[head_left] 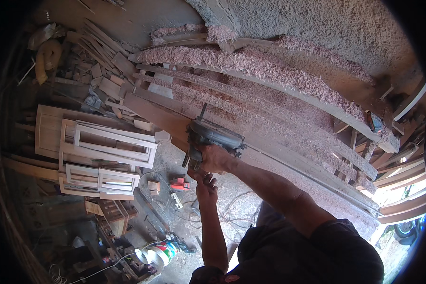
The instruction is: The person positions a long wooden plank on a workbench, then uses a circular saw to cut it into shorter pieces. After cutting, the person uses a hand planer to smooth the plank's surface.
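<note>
I see my right hand (216, 158) clenched on one dark power planer (213, 135) resting on a long plank (288, 156). My left hand (205, 183) sits just below it — its fingers curled, whether gripping anything I cannot tell. Shavings bury the planks behind — uncountable.

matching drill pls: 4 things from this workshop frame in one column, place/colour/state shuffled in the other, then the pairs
Things
1. power planer
2. wood shavings
3. frames
4. bucket

Descriptions
A. pale bare wood, lying stacked on the person's left
B. white, tipped on its side on the floor, low in the picture
C. dark tool on the plank, gripped by the right hand, with the left hand just below it
D. pinkish, heaped along the long boards

Pairs: 1-C, 2-D, 3-A, 4-B
</note>
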